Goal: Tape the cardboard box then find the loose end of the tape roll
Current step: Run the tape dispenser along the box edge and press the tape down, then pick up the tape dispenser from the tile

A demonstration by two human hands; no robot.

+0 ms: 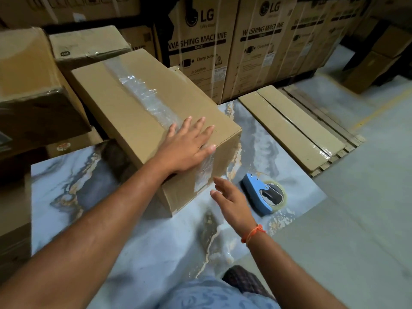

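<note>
Right grip (231,199) open, empty, hovering between cardboard box (142,112) and blue tape dispenser (263,194) lying on marble desk (133,237). Left grip (187,148) flat, fingers spread, pressing clear tape (145,97) at box's near top edge.

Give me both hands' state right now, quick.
Left hand: open, flat on the taped brown cardboard box, holding nothing.
Right hand: open, empty, beside the blue tape dispenser, not touching it.
</note>
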